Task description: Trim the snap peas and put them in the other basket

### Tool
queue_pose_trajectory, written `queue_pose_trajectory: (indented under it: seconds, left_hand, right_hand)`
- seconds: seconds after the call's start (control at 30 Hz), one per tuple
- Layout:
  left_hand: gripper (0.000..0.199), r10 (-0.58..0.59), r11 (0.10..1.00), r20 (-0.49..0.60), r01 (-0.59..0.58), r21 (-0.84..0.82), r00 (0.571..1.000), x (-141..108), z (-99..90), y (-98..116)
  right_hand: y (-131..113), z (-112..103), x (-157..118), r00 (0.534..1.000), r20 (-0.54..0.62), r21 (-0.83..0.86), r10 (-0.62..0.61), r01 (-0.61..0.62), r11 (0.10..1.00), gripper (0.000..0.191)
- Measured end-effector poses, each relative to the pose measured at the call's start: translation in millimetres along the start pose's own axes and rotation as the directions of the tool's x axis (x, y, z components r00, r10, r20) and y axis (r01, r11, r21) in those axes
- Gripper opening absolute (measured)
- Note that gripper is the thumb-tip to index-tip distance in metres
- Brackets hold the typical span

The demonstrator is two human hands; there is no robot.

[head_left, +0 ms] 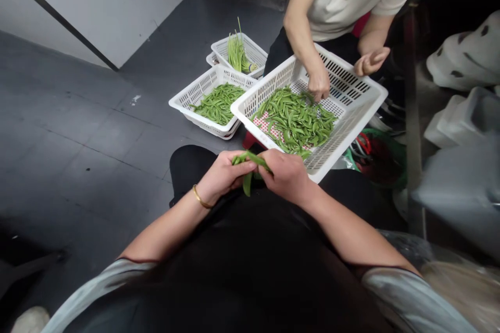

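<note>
Several green pea pods (247, 183) are in my left hand (224, 174), its thumb pressed over them and one pod hanging down below. My right hand (287, 173) is closed on the end of a pod that reaches across from the left hand. Both hands meet above my lap, just in front of a large white basket (353, 138). A heap of pea pods (297, 119) lies in that basket. To its left, a smaller white basket (185, 101) holds more pods (221, 104).
Opposite me, a person in a white shirt (339, 5) reaches one hand (319, 83) into the large basket; the other hand (372, 61) is over its rim. Behind the smaller basket, another basket (255, 54) holds long green stalks (236, 54). Grey containers (461, 119) stand at right.
</note>
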State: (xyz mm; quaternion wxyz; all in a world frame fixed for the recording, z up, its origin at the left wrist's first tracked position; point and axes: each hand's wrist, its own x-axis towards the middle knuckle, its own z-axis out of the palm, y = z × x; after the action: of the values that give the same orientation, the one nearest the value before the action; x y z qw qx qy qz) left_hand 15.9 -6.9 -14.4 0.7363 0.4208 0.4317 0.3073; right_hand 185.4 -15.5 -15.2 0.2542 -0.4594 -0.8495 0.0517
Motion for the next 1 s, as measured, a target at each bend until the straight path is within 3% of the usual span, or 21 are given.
queue_pose_trajectory:
  seconds: [0.07,0.13,0.23,0.3,0.4,0.53,0.6,0.7,0.83,0.9,1.0]
  left_hand:
    - [0.028,0.083,0.996,-0.170,-0.084,0.002,0.982,2.8,5.9,-2.8]
    - [0.026,0.157,0.987,-0.305,-0.159,0.016,0.940,6.0,0.1,-0.7]
    - [0.021,0.194,0.949,-0.448,-0.283,-0.139,0.873,9.5,-27.5,10.7]
    - [0.021,0.142,0.911,-0.425,-0.285,-0.297,0.894,9.5,-45.7,19.0]
    - [0.018,0.090,0.905,-0.273,-0.193,-0.380,0.958,5.9,-51.3,24.5]
    - [0.018,0.084,0.970,-0.093,-0.103,-0.221,0.992,2.6,-19.9,19.3]
    - [0.025,0.102,0.991,-0.064,-0.107,-0.080,0.993,3.8,-2.3,16.3]
    - [0.023,0.150,0.989,-0.082,-0.149,0.015,0.985,6.8,8.7,15.8]
    - [0.021,0.202,0.973,-0.178,-0.217,-0.073,0.963,5.7,-9.0,22.8]
    - [0.020,0.220,0.964,-0.184,-0.243,-0.110,0.958,2.4,-22.0,26.6]
    - [0.020,0.186,0.972,-0.116,-0.200,-0.125,0.976,-1.2,-30.2,28.4]
  right_hand:
    - [0.6,3.7,0.6,0.992,-0.069,-0.011,0.101,-0.102,0.995,0.021]
    - [3.2,2.4,-0.2,0.983,-0.075,0.054,0.165,-0.161,0.985,0.022]
    - [10.8,-8.1,-2.3,0.967,0.058,0.204,0.249,-0.256,0.945,0.020]
    - [16.5,-15.6,-3.2,0.935,0.200,0.303,0.292,-0.342,0.889,0.013]
    - [21.1,-20.2,-3.3,0.874,0.390,0.462,0.292,-0.459,0.759,0.031]
    - [16.2,-15.2,-3.4,0.775,0.600,0.633,0.197,-0.611,0.476,0.028]
    - [11.2,-12.2,-3.1,0.766,0.624,0.660,0.154,-0.623,0.421,0.026]
    - [7.9,-11.5,-2.7,0.820,0.553,0.654,0.152,-0.539,0.531,0.020]
    - [18.3,-19.5,-5.0,0.871,0.458,0.551,0.179,-0.436,0.712,0.013]
    - [26.0,-24.5,-6.7,0.873,0.444,0.534,0.202,-0.439,0.723,0.013]
    - [31.3,-28.6,-5.9,0.880,0.383,0.614,0.282,-0.471,0.634,0.017]
